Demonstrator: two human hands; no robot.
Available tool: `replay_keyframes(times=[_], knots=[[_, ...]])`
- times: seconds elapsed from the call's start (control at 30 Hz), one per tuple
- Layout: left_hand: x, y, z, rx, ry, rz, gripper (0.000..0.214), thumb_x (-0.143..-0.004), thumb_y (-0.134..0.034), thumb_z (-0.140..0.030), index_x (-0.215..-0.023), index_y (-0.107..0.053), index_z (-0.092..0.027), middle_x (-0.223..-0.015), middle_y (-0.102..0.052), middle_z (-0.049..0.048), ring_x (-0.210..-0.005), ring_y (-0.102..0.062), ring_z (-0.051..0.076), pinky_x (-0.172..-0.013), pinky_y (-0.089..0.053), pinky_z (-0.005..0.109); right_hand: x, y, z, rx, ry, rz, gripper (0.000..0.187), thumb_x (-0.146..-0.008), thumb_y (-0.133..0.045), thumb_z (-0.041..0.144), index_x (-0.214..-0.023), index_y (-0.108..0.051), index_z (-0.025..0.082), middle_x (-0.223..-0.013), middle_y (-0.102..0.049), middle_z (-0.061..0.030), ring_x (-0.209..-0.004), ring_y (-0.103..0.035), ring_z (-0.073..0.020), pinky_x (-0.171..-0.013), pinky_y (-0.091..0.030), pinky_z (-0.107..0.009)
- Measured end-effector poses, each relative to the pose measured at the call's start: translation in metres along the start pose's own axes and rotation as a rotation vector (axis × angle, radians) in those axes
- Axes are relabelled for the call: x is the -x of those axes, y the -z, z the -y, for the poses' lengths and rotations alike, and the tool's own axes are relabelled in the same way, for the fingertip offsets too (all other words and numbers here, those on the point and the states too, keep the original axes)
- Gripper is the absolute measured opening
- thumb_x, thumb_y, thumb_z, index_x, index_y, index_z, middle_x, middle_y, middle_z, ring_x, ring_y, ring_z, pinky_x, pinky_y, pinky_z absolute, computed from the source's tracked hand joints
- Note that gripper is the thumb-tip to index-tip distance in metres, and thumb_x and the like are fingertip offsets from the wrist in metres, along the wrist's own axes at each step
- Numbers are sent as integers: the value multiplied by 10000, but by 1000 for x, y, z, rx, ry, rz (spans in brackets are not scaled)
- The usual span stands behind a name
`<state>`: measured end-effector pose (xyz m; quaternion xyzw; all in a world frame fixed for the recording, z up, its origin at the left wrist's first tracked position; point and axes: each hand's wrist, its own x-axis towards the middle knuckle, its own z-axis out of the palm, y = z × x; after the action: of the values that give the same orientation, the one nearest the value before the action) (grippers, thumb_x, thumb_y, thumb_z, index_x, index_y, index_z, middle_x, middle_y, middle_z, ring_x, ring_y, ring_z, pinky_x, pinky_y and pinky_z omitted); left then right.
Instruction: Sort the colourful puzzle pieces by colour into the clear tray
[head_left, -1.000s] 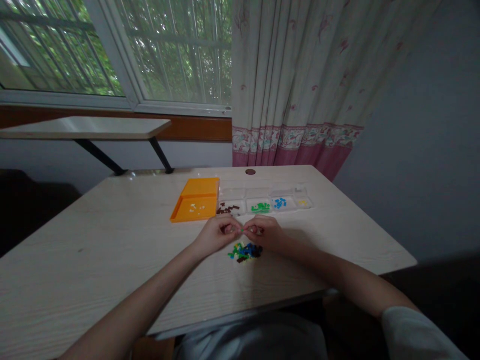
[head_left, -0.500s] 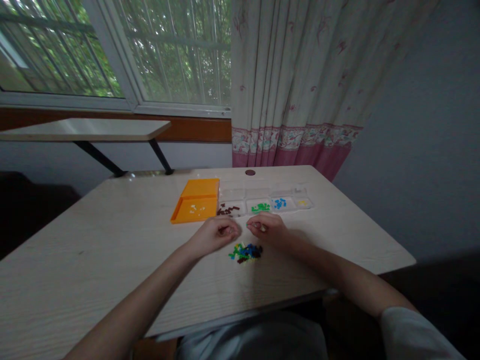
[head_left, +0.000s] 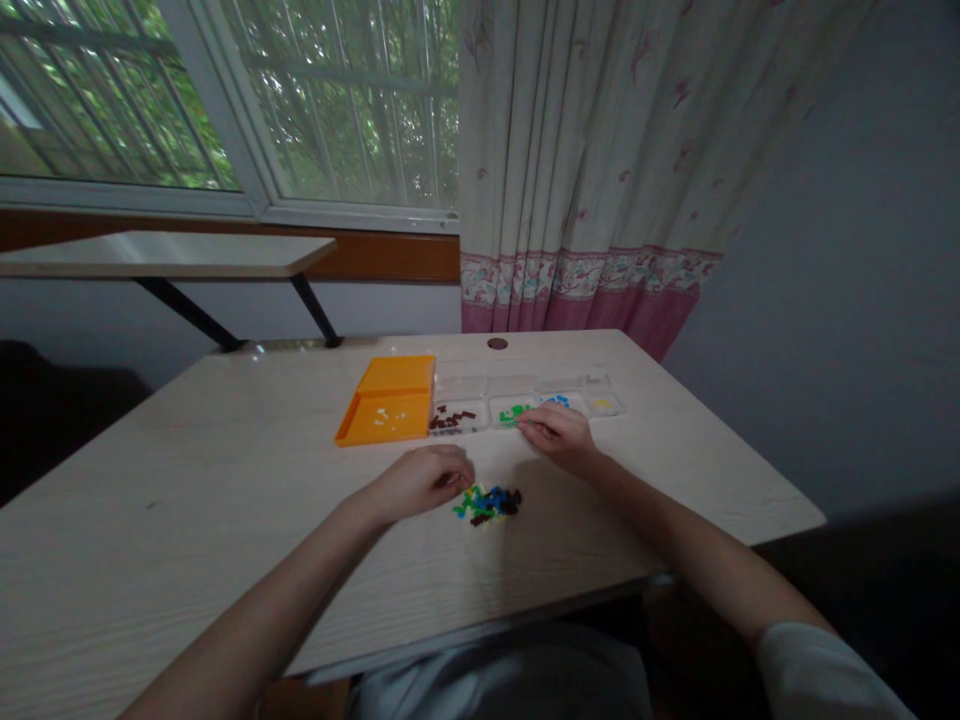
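Observation:
A mixed pile of small toy bricks (head_left: 489,505) in green, blue, yellow and dark brown lies on the table. My left hand (head_left: 426,482) is at its upper left edge, fingers curled together; whether a brick is between the tips is hidden. My right hand (head_left: 561,436) reaches over the front rim of a clear divided tray (head_left: 484,428), fingertips pinched beside the green bricks (head_left: 512,412). What the pinch holds is too small to make out. Partly behind this hand are blue bricks (head_left: 556,400). Brown bricks (head_left: 450,417) and yellow bricks (head_left: 602,404) occupy other compartments.
An orange open case (head_left: 397,375) with several white pieces (head_left: 390,418) adjoins the tray's left side. A dark round disc (head_left: 497,343) sits near the table's (head_left: 247,480) back edge. Farther left, a raised shelf (head_left: 172,252) stands on black supports.
My right hand has moved forward and right, from above the pile to the green compartment. My left hand has come down slightly toward the pile.

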<state>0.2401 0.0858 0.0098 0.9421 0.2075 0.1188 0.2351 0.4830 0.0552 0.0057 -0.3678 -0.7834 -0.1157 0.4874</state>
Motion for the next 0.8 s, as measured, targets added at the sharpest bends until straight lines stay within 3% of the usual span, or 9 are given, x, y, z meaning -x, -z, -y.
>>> replay_keyframes(times=[0.4,0.57,0.8], knots=[[1,-5,2,-33,23,-22,185,-835,-447,-223,-887,-616,-170,-767,-599,34,-707,-540,120,-669,-406,203,-2,2,0,21,12,9,104,-800,-550,221,-758,-637,181,-607,-629,-2,-527,-543,-77,-549,-434,-180],[-5,-12,-4,-38,-16,-60,247,-862,-418,-232,-1027,-599,-197,-923,-599,53,-858,-549,139,-765,-411,224,-1,1,0,17,-4,20,114,-802,-547,233,-759,-641,185,-612,-628,-3,-531,-539,-80,-552,-436,-185],[-9,-13,-8,-54,-20,-29,209,-856,-427,-213,-902,-629,-185,-874,-585,42,-834,-543,133,-746,-415,209,-2,1,-1,11,-18,18,117,-802,-543,237,-757,-639,187,-612,-627,-4,-532,-538,-84,-544,-433,-191]])
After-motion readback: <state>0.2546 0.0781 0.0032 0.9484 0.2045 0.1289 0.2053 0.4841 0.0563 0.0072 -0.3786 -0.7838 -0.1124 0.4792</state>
